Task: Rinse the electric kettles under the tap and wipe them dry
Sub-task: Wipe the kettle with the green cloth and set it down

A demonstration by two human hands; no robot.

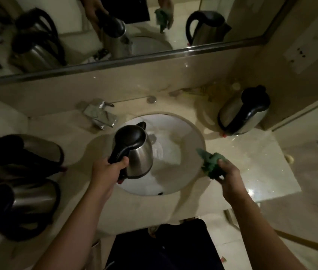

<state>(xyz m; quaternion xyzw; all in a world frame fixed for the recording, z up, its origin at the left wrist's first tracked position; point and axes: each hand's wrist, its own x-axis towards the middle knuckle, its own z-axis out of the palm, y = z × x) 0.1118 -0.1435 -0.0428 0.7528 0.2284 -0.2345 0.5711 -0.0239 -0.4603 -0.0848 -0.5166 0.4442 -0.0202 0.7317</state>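
My left hand point(108, 168) grips the black handle of a steel electric kettle point(140, 158), held upright over the left part of the white sink basin point(191, 133). Its black lid is closed. My right hand point(229, 175) holds a crumpled green cloth point(210, 163) over the basin's right rim, apart from the kettle. The chrome tap point(100, 114) stands behind the basin to the left; no water is seen running.
Two steel kettles point(27, 152) point(25, 205) stand on the counter at the left. Another kettle point(242, 114) stands at the back right near the wall. A mirror point(115, 26) runs along the back. The counter's right part point(261, 168) looks wet.
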